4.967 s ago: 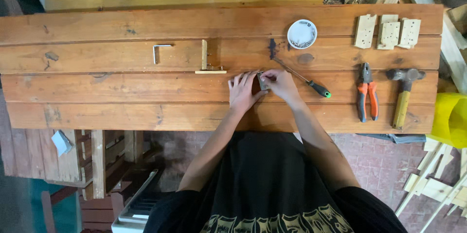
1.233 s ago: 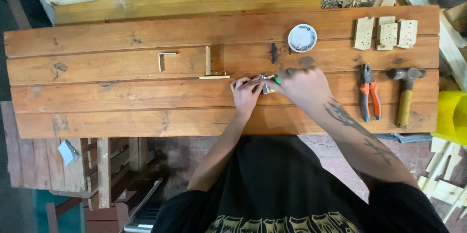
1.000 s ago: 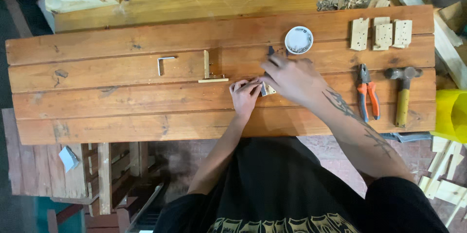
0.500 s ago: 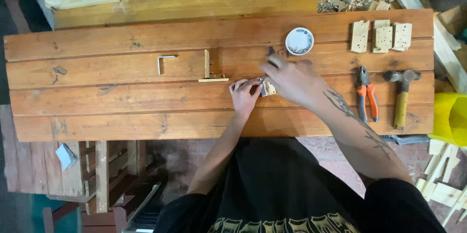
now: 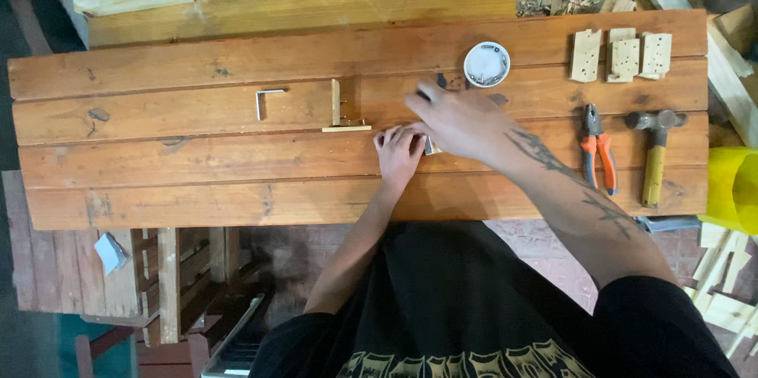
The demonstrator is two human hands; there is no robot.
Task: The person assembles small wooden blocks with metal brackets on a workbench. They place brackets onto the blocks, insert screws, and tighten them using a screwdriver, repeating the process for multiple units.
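Between both hands, at desk (image 5: 197, 188) centre, sits a small metal piece (image 5: 430, 146), mostly hidden. Left hand (image 5: 399, 153) pins it, fingers curled down on it. Right hand (image 5: 462, 121) is clenched round a dark tool handle (image 5: 440, 80) poking out past the knuckles; the tip is hidden. Looks like a fastening step. Next move likely needs the piece held steady. Beyond the right grip: white dish (image 5: 486, 64); further right, pliers (image 5: 598, 149) and hammer (image 5: 654, 153).

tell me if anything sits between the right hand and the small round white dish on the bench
Nothing visible does. The right hand lies just below and left of the white dish, with only bare plank of the wooden bench between them. The left hand is lower, out of that line.
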